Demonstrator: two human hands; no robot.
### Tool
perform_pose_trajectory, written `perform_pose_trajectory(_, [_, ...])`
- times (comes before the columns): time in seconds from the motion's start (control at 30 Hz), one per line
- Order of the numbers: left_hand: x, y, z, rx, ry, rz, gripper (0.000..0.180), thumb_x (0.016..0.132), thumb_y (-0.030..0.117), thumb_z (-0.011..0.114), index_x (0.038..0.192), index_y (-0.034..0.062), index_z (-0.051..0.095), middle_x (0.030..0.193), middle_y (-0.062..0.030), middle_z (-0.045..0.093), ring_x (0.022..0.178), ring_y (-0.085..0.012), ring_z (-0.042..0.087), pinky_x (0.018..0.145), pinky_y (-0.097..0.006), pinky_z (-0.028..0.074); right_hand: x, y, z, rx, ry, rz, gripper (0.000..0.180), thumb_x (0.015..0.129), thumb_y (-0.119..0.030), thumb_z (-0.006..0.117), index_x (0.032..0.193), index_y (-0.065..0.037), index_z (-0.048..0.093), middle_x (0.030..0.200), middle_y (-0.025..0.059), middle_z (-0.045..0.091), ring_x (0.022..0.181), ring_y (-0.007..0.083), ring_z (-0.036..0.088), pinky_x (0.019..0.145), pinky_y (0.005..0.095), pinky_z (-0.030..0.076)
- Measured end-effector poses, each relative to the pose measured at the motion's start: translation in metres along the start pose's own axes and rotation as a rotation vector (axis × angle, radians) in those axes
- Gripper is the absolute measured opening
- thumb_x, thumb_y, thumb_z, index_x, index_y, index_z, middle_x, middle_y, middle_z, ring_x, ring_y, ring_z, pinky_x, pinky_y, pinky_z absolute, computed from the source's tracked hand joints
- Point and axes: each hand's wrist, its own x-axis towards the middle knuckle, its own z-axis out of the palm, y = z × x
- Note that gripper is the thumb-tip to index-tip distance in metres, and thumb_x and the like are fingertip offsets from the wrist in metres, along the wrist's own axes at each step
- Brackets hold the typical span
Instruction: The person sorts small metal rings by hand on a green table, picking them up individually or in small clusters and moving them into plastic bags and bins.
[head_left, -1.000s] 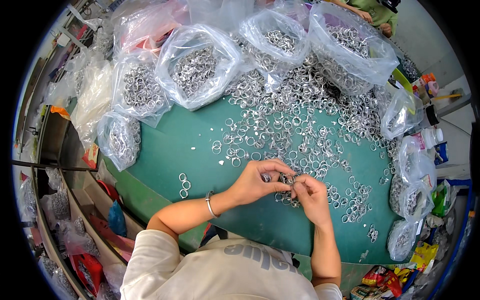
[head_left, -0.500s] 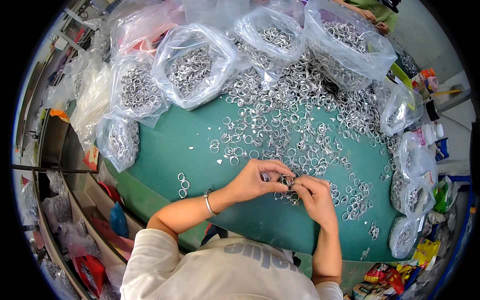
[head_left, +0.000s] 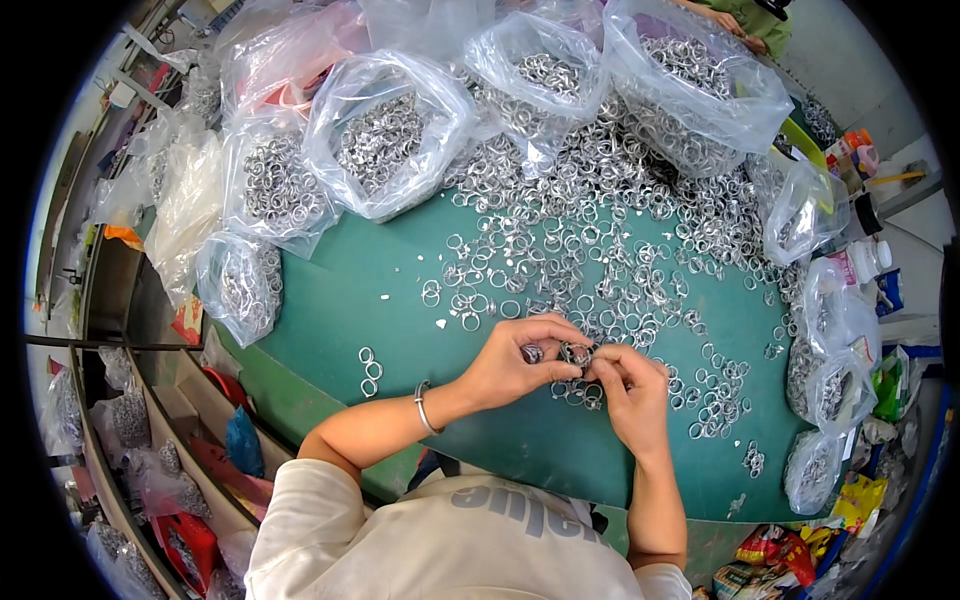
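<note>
My left hand (head_left: 515,362) is closed around several silver rings, some showing in the palm. Between its thumb and index finger sits a metal ring (head_left: 574,354), held upright over the green tabletop (head_left: 365,290). My right hand (head_left: 632,384) meets it from the right, thumb and fingertips pinched at the ring's edge. What exactly the right fingertips grip is too small to make out. Loose silver rings (head_left: 580,392) lie right under both hands. Beyond them a wide spread of rings (head_left: 560,255) rises into a heap (head_left: 620,160).
Clear plastic bags of rings (head_left: 395,205) line the table's far edge, with another bag (head_left: 240,300) at the left. Smaller bags (head_left: 815,470) stand along the right edge. Three rings (head_left: 369,371) lie apart near my left forearm. Drawers with bags (head_left: 180,400) are at the lower left.
Both hands stay together at the same ring, with only small finger shifts. The right fingers sit slightly differently at its edge. The whole view has shifted a little.
</note>
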Motion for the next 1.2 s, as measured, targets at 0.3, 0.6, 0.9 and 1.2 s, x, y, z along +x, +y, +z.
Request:
perform_pose_trajectory(0.3, [-0.003,0.001,0.003,0.064,0.003,0.051,0.030,0.073,0.001,0.074,0.103,0.0022,0.068,0.098,-0.0046,0.063,0.060,-0.0057,0.043,0.061,-0.022,0.042,0.001,-0.011,-0.006,-0.176,-0.055,-0.110,0.004,0.082,0.002,0.061,0.086,0.002,0.062,0.067,0.0092,0.058,0.050,0.0146,0.050,0.047,0.0285,0.039])
perform_pose_trajectory(0.6, [-0.006,0.008,0.005,0.131,-0.023,0.099,0.031,0.073,0.000,0.074,0.103,0.0027,0.068,0.098,-0.0066,0.064,0.062,-0.0100,0.047,0.060,-0.024,0.043,0.000,0.000,-0.019,0.411,-0.303,0.328,0.004,0.086,-0.001,0.060,0.083,0.001,0.061,0.061,-0.0016,0.046,0.051,0.0020,0.037,0.045,0.0223,0.027])
perform_pose_trajectory(0.9, [-0.004,0.008,0.001,0.122,-0.130,0.071,0.030,0.074,0.002,0.073,0.104,0.0039,0.069,0.096,-0.0068,0.064,0.065,-0.0109,0.050,0.061,-0.025,0.044,0.002,-0.002,-0.027,0.335,-0.420,0.310,0.008,0.088,-0.002,0.058,0.082,0.002,0.061,0.064,-0.0047,0.050,0.058,0.0008,0.039,0.049,0.0201,0.030])
perform_pose_trajectory(1.2, [0.000,0.010,-0.005,0.080,-0.158,0.025,0.031,0.073,-0.001,0.071,0.104,0.0029,0.067,0.093,-0.0055,0.064,0.064,-0.0111,0.047,0.060,-0.025,0.042,0.001,0.007,-0.020,0.627,-0.437,0.487,0.014,0.093,-0.010,0.054,0.084,-0.001,0.058,0.068,-0.0039,0.052,0.055,-0.0001,0.038,0.047,0.0177,0.027])
